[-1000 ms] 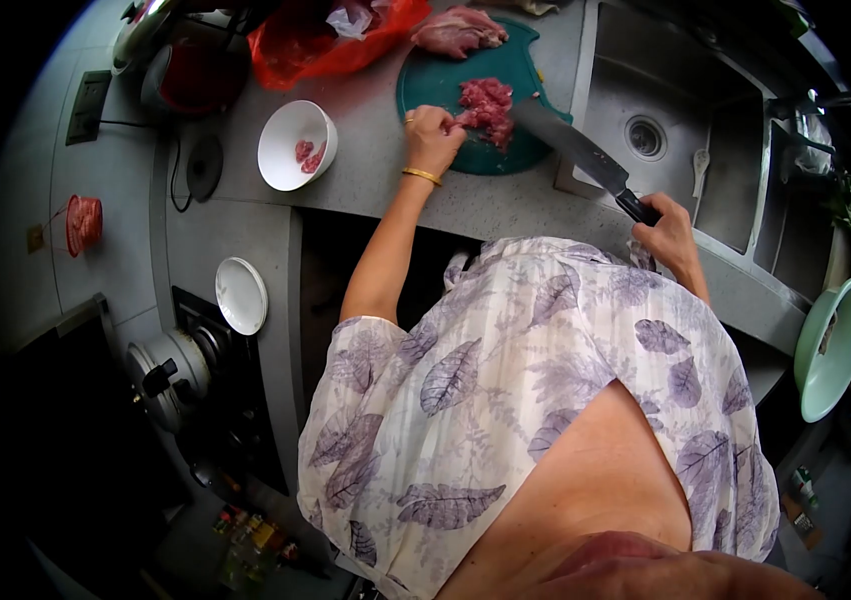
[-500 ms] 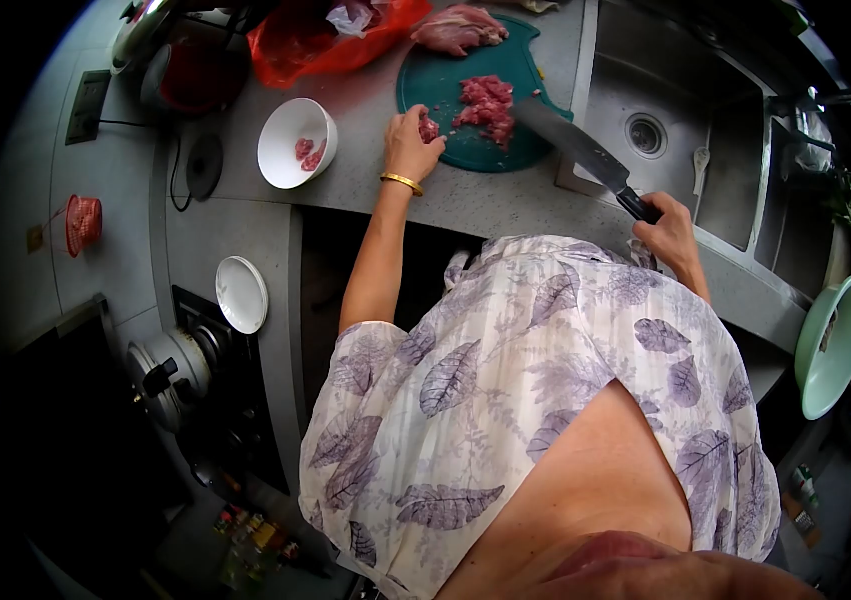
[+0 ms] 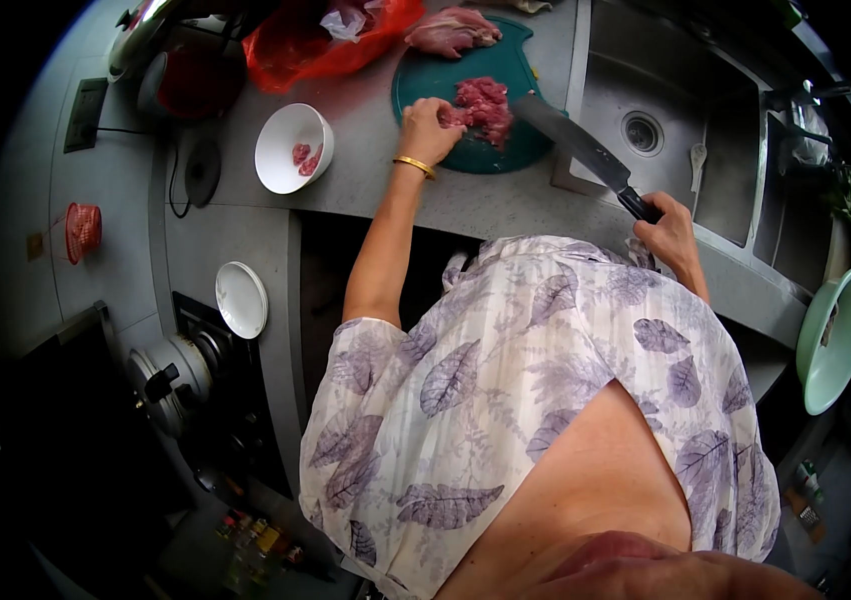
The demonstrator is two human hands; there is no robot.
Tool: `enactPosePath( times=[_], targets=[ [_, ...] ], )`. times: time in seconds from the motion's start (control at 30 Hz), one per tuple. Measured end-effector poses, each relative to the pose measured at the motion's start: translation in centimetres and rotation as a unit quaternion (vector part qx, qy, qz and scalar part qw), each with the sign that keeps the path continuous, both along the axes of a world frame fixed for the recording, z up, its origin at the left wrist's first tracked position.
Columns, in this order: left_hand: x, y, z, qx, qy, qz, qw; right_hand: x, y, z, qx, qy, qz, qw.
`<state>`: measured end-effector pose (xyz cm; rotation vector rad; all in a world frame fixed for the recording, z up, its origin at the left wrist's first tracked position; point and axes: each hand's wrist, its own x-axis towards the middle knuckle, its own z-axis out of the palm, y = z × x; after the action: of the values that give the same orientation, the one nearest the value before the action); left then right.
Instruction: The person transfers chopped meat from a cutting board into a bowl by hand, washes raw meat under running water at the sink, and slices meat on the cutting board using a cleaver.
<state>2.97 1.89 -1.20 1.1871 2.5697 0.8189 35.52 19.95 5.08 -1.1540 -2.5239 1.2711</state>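
The left hand [image 3: 429,132] pinched the edge of the chopped meat [image 3: 485,108] on the board [image 3: 427,78]. Right of it, the right hand [image 3: 667,228] gripped the knife [image 3: 585,150]; the bowl [image 3: 279,165] stood left of the board.

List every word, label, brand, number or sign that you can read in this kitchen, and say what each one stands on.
No text can be read for certain.
Knife: a faint mark on the blade near the handle, too small to read.
Small brown packet at lower right: pale marks, too small to read.
Colorful items at lower left: too blurred to tell whether they bear labels.
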Motion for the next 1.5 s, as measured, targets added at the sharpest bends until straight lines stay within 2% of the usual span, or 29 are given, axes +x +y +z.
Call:
enactPosePath(
  times=[0.07, 0.2, 0.3, 0.4, 0.5, 0.6, 0.63, 0.67, 0.7, 0.73, 0.8, 0.83, 0.93, 0.97, 1.07, 1.2, 1.23, 1.33, 1.43, 1.5],
  targets=[
    [-0.5, -0.4, 0.5, -0.018, 0.101, -0.025, 0.994, 0.3, 0.1, -0.1, 0.002, 0.003, 0.002, 1.0],
    [-1.0, -0.5, 0.0, -0.026, 0.037, 0.017, 0.999, 0.4, 0.4, -0.7, 0.006, 0.006, 0.006, 1.0],
    [-0.3, 0.0, 0.0, -0.034, 0.004, 0.005, 0.999, 0.0, 0.2, -0.4, 0.003, -0.004, 0.001, 1.0],
    [0.5, 0.8, 0.4, -0.079, -0.019, 0.027, 0.996, -0.1, 0.2, -0.7, 0.007, 0.005, 0.013, 1.0],
    [0.4, 0.7, -0.2, -0.06, 0.019, 0.012, 0.998, -0.3, 0.1, -0.7, -0.012, 0.005, 0.022, 1.0],
    [-0.3, 0.2, 0.1, -0.026, -0.083, 0.037, 0.996, -0.6, -0.1, -0.2, -0.033, -0.004, 0.024, 0.999],
    [-0.6, 0.0, 0.0, 0.049, -0.207, 0.083, 0.974, -0.6, -0.1, -0.1, -0.038, -0.006, 0.023, 0.999],
    [-1.0, -0.4, -0.4, 0.122, -0.328, 0.127, 0.928, -0.6, -0.1, 0.0, -0.052, -0.004, 0.016, 0.998],
    [-1.3, -0.8, -0.7, 0.191, -0.441, 0.168, 0.861, -0.6, -0.1, 0.0, -0.067, -0.003, 0.01, 0.998],
    [-1.8, -1.3, -0.8, 0.283, -0.552, 0.178, 0.764, -0.5, -0.1, 0.0, -0.083, -0.002, 0.005, 0.997],
    [-2.8, -2.0, -1.1, 0.44, -0.72, 0.185, 0.505, -0.5, 0.0, 0.1, -0.123, 0.007, -0.02, 0.992],
    [-2.6, -2.0, -1.1, 0.486, -0.753, 0.137, 0.422, -0.6, 0.0, 0.1, -0.143, 0.011, -0.03, 0.989],
    [-1.0, -1.9, -0.7, 0.522, -0.778, 0.137, 0.321, -0.8, 0.2, -0.2, -0.116, 0.028, -0.022, 0.993],
    [-0.5, -1.2, 0.0, 0.52, -0.775, 0.205, 0.296, -0.8, 0.2, -0.3, -0.114, 0.029, -0.024, 0.993],
    [0.3, -0.3, -1.4, 0.534, -0.771, 0.162, 0.306, -1.0, 0.1, -0.2, -0.112, 0.028, -0.027, 0.993],
    [0.8, 1.1, -0.9, 0.511, -0.807, 0.174, 0.237, -1.0, -0.3, 0.3, -0.122, 0.016, -0.028, 0.992],
    [1.0, 1.6, -0.8, 0.527, -0.786, 0.208, 0.246, -1.0, -0.3, 0.3, -0.125, 0.013, -0.028, 0.992],
    [-0.3, 2.0, -2.2, 0.532, -0.769, 0.22, 0.278, -0.7, -0.2, -0.3, -0.121, 0.027, -0.022, 0.992],
    [-0.4, 1.8, -2.2, 0.526, -0.802, 0.185, 0.212, -0.7, -0.2, -0.1, -0.115, 0.009, -0.024, 0.993],
    [-0.1, 2.3, -1.8, 0.531, -0.779, 0.239, 0.231, -0.6, -0.1, -0.2, -0.115, 0.019, -0.031, 0.993]
  ],
)
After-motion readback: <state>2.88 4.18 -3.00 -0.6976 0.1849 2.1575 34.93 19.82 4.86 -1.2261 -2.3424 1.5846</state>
